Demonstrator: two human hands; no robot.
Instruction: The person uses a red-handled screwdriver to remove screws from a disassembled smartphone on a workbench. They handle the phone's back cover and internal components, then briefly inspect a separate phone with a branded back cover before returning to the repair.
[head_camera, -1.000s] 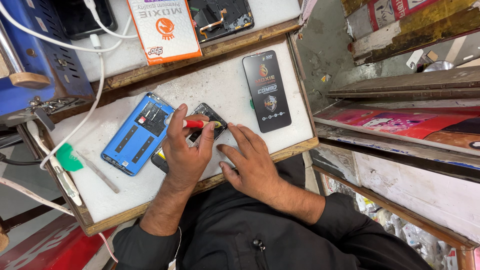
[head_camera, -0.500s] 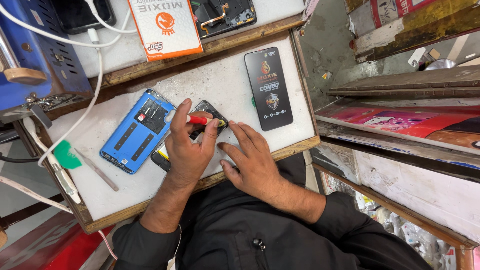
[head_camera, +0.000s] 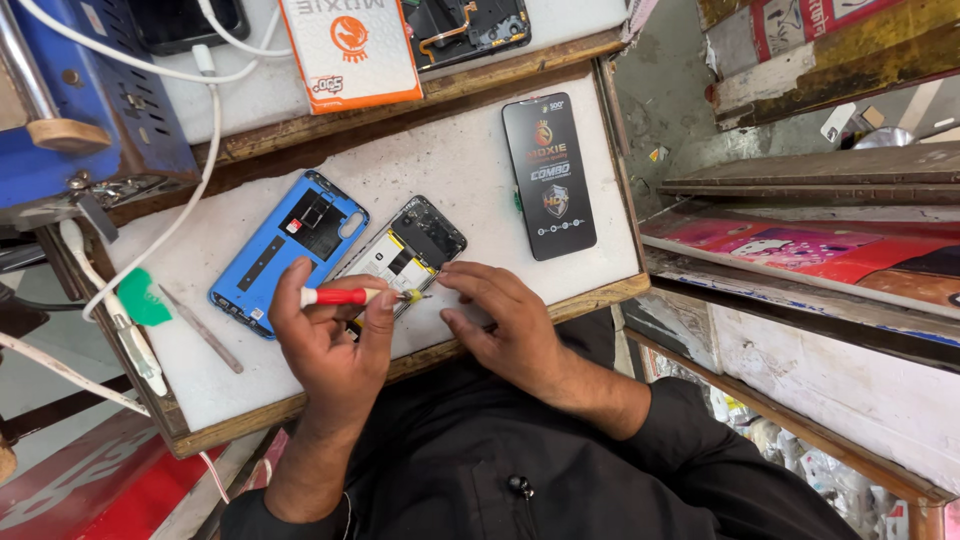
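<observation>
My left hand (head_camera: 330, 345) grips a small red-handled screwdriver (head_camera: 350, 296), tip pointing right onto an opened phone (head_camera: 410, 245) lying on the white worktop (head_camera: 200, 380). The phone's back is off, showing a white battery and dark boards. My right hand (head_camera: 500, 320) rests on the worktop at the phone's lower right, fingertips touching its edge near the screwdriver tip. A blue phone back cover (head_camera: 290, 245) lies just left of the opened phone, inner side up.
A new black display panel (head_camera: 549, 175) lies at the worktop's right. Green pick (head_camera: 143, 300) and thin metal tool (head_camera: 200, 328) sit at left. White cables (head_camera: 170, 225), a blue machine (head_camera: 90, 90), an orange-white box (head_camera: 350, 45) and another opened phone (head_camera: 465, 25) lie beyond.
My left hand has drawn back toward me with the screwdriver, uncovering the opened phone. My right hand shifted slightly right, fingertips still at the phone's edge.
</observation>
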